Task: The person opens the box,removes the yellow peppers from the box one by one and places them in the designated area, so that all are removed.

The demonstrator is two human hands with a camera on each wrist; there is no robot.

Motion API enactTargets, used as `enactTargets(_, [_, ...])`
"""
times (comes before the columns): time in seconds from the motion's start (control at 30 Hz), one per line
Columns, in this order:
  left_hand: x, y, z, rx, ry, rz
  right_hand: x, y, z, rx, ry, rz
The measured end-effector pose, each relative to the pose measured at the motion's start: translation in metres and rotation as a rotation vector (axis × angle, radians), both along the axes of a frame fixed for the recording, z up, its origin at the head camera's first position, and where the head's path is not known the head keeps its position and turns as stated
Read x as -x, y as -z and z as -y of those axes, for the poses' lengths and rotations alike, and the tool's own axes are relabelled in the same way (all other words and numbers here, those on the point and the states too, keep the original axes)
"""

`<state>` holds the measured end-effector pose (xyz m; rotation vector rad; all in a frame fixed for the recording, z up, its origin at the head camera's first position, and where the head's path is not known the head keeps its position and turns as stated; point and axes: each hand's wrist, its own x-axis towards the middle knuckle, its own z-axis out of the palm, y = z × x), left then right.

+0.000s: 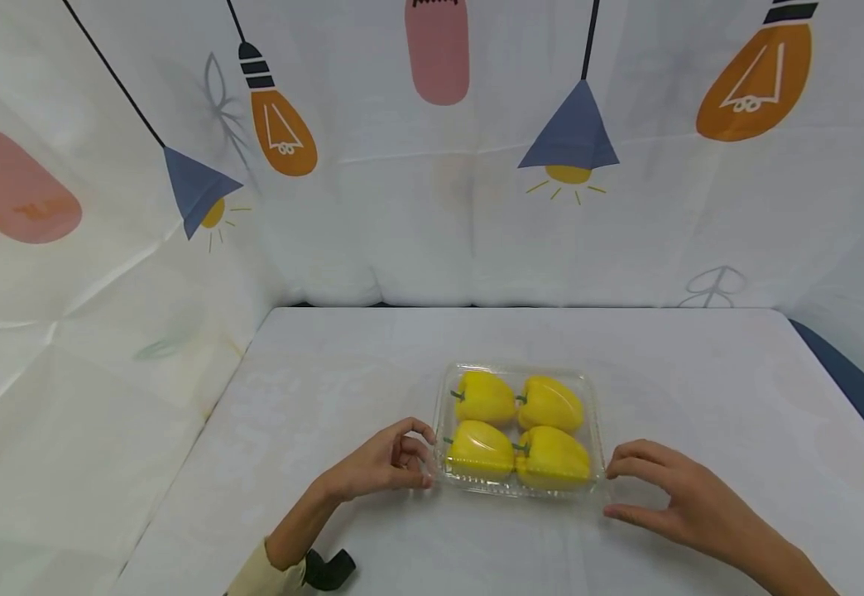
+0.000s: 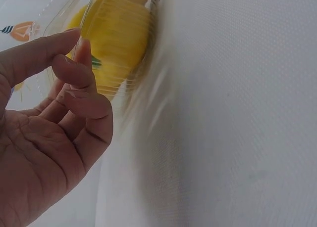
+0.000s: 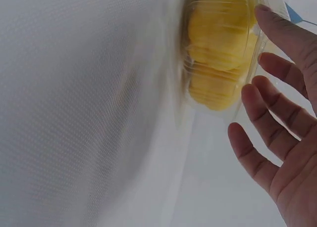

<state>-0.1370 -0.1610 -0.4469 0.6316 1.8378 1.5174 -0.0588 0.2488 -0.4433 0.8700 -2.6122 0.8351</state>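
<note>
A clear plastic container (image 1: 521, 366) lies on the white table with several yellow bell peppers (image 1: 551, 455) inside, their green stems pointing left. Just at its left side, my left hand (image 1: 391, 459) has loosely bent fingers, the tips near or against the rim; whether they touch cannot be told. The left wrist view shows that hand (image 2: 64, 113) beside the ridged plastic wall, with no grip visible. By the right side is my right hand (image 1: 674, 497), thumb and fingers spread apart. In the right wrist view its fingertips (image 3: 265, 19) are close to the container's edge.
The white table (image 1: 357, 356) reaches back to a white curtain (image 1: 402, 223) printed with lamps and bulbs. More white cloth hangs along the left. A black strap-like piece (image 1: 330, 569) shows at the left wrist. Something dark blue (image 1: 849, 372) lies beyond the table's right edge.
</note>
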Motion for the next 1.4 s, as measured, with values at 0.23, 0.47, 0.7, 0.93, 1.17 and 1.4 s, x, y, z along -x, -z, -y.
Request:
enactTargets(0.23, [0.001, 0.0, 0.0, 0.002, 0.001, 0.018, 0.0, 0.002, 0.001, 0.04, -0.072, 0.011])
enactTargets(0.47, [0.002, 0.001, 0.001, 0.007, 0.007, 0.016, 0.001, 0.001, 0.003, -0.022, -0.088, -0.102])
enactTargets(0.7, [0.002, -0.001, 0.001, 0.019, 0.009, 0.013, 0.001, 0.001, 0.002, -0.045, -0.111, -0.164])
enactTargets(0.93, [0.002, 0.0, 0.0, 0.014, 0.014, 0.014, 0.0, 0.001, 0.004, -0.06, -0.095, -0.195])
enactTargets(1.17, [0.002, 0.001, 0.0, 0.011, 0.008, 0.02, -0.001, 0.003, 0.011, -0.17, -0.03, -0.353])
enactTargets(1.4, [0.002, -0.001, -0.002, 0.013, -0.003, 0.031, -0.003, 0.004, 0.015, -0.251, 0.025, -0.361])
